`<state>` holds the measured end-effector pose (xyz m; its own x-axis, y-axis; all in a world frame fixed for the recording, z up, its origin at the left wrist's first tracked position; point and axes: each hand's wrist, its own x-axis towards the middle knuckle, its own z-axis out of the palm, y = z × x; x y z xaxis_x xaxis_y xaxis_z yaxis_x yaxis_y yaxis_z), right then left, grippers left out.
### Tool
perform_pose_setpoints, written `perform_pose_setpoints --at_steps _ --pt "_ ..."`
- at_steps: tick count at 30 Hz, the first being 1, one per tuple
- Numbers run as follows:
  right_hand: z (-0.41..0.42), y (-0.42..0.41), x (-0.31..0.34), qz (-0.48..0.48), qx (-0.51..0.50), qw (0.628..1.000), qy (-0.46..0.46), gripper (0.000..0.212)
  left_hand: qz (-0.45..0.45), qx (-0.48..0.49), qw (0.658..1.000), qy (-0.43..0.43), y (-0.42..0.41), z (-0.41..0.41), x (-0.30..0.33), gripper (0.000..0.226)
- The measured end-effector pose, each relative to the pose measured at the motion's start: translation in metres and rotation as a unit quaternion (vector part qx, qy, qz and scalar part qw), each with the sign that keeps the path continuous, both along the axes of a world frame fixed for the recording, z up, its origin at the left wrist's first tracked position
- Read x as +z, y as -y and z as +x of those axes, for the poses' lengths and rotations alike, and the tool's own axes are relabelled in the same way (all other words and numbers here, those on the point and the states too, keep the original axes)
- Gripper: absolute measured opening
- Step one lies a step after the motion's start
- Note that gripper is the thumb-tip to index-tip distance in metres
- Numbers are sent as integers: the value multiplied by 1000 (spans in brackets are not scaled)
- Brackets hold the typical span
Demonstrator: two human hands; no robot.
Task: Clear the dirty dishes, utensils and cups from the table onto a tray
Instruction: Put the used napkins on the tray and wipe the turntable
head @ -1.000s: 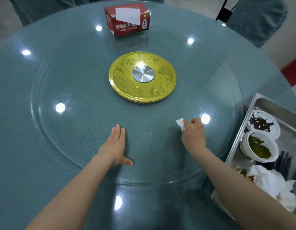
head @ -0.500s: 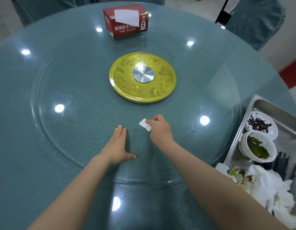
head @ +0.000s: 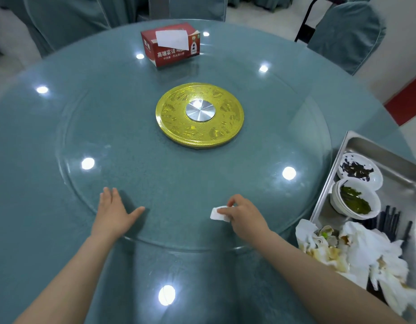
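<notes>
My right hand [head: 245,216] pinches a small folded white tissue [head: 216,213] against the glass turntable [head: 155,174] near its front edge. My left hand [head: 114,212] lies flat on the same glass, fingers straight and thumb spread out. At the right edge stands a steel tray [head: 410,183]. It holds a white plate with dark scraps [head: 360,171], stacked white bowls with green leftovers [head: 355,202], dark chopsticks [head: 389,220] and crumpled soiled napkins [head: 356,253].
A gold disc with a silver hub [head: 200,115] sits at the turntable's centre. A red tissue box [head: 170,44] stands at the far side. Chairs in teal covers [head: 347,33] ring the round table.
My right hand has slid the tissue over the glass, first leftward toward my left hand, then back to the right and nearer me. My left hand has stayed flat, its thumb now spread wider.
</notes>
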<state>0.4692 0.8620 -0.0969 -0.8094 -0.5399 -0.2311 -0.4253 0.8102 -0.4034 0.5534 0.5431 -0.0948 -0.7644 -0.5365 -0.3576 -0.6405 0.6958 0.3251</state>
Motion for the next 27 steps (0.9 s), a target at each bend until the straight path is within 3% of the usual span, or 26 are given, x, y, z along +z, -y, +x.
perform_pose_setpoints --at_steps 4,9,14,18,22,27 --pt "-3 -14 -5 4 -69 996 -48 37 -45 -52 997 23 -14 17 -2 93" --pt "-21 -20 -2 -17 -283 958 -41 39 -93 -66 993 -14 -37 23 1 69" --pt "-49 -5 7 -32 -399 916 -14 38 15 11 991 -134 -34 23 9 41" --pt "-68 52 2 -10 -318 948 -14 28 39 43 987 -152 -26 37 8 47" --pt "-71 125 5 2 -164 986 -12 29 46 58 988 -137 -14 57 5 52" --pt "-28 175 0 -22 18 1000 -10 27 54 77 987 -128 -8 81 4 52"
